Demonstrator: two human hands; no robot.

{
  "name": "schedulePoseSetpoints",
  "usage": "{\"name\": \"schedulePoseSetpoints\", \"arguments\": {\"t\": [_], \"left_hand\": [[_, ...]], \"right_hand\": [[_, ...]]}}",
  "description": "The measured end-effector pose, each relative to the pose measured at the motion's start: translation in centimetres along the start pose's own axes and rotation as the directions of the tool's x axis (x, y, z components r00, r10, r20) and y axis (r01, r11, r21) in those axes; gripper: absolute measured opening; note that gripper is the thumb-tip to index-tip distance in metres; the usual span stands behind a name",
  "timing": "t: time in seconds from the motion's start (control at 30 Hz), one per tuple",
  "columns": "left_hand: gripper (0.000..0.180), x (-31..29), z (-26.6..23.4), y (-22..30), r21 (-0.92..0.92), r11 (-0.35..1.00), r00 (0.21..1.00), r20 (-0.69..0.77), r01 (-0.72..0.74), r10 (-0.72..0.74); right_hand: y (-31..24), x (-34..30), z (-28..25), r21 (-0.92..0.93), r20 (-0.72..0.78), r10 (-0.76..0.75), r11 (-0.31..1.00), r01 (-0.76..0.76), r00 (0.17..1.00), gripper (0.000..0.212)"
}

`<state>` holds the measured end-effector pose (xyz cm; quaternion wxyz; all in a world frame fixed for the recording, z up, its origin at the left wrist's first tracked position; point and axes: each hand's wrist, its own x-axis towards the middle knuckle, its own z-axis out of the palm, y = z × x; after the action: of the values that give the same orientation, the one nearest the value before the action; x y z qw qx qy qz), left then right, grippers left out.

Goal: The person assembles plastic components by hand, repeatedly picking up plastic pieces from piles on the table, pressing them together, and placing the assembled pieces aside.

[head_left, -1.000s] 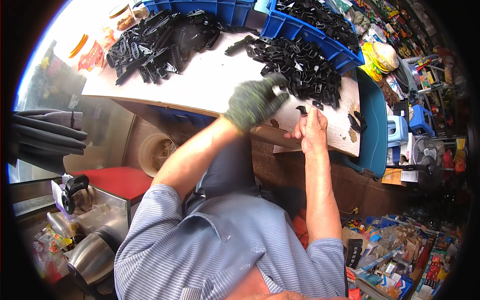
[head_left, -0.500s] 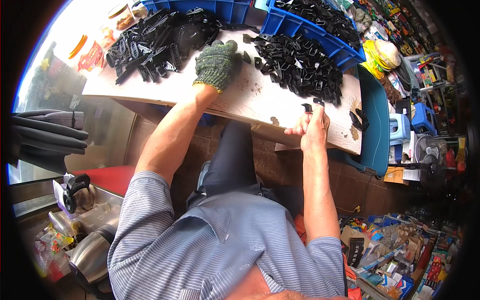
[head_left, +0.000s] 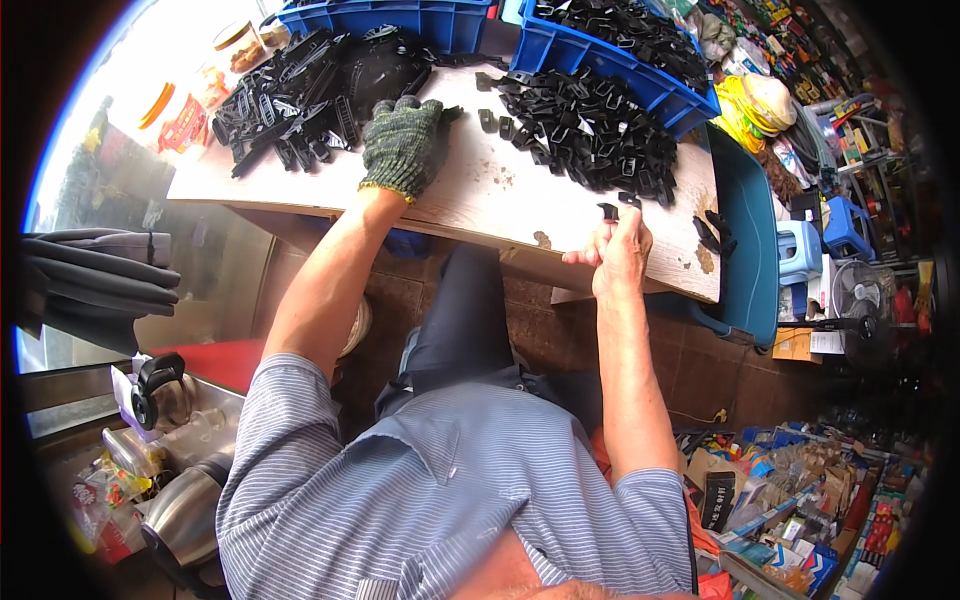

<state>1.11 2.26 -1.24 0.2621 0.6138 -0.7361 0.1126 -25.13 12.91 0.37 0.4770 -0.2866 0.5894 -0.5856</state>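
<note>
My left hand (head_left: 405, 150), in a dark green knitted glove with a yellow cuff, is closed beside the left-hand pile of long black plastic strips (head_left: 300, 95). A dark piece (head_left: 451, 114) sticks out on the right of its fingertips; most of it is hidden by the glove. My bare right hand (head_left: 622, 258) is at the table's front edge, its fingers curled round a small black plastic clip (head_left: 608, 212). Just beyond its fingertips shows another black piece (head_left: 629, 199). A heap of small black plastic clips (head_left: 585, 130) lies farther off, in front of a blue crate.
The pale table (head_left: 480, 215) has worn brown patches. Behind it stand a blue crate (head_left: 660, 90) full of black parts and a second blue crate (head_left: 400, 25). A teal bin (head_left: 750, 240) adjoins the right edge, near loose black pieces (head_left: 715, 233). Plastic jars (head_left: 175, 118) stand far left.
My gloved left hand has moved left and slightly nearer, with a dark piece now showing at its fingertips. My right hand has barely shifted and still grips the clip.
</note>
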Motion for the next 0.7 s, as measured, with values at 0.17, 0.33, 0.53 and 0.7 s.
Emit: {"name": "schedulePoseSetpoints", "arguments": {"t": [0.17,0.33,0.53,0.7], "left_hand": [[0.022,-1.1,0.1,-0.1,0.069,0.998,0.999,-0.05,0.01,-0.007],[0.014,-2.0,-2.2,3.3,-0.308,0.951,0.993,0.121,0.034,0.004],[0.021,-6.1,-2.5,10.2,-0.916,0.378,0.976,0.189,0.136,0.109],[0.018,-6.4,-1.3,13.5,-0.935,0.352,0.968,0.13,0.047,0.215]], "right_hand": [[0.4,-0.1,-0.2,0.091,-0.025,-0.005,0.996,0.007,1.0,0.032],[0.5,0.0,-0.2,0.143,-0.061,0.005,0.99,0.004,0.998,0.032],[0.4,-0.3,0.1,0.1,-0.094,-0.024,0.994,0.033,0.995,0.038],[2.5,1.0,-1.0,0.078,-0.202,-0.118,0.988,0.136,0.972,0.032]]}}
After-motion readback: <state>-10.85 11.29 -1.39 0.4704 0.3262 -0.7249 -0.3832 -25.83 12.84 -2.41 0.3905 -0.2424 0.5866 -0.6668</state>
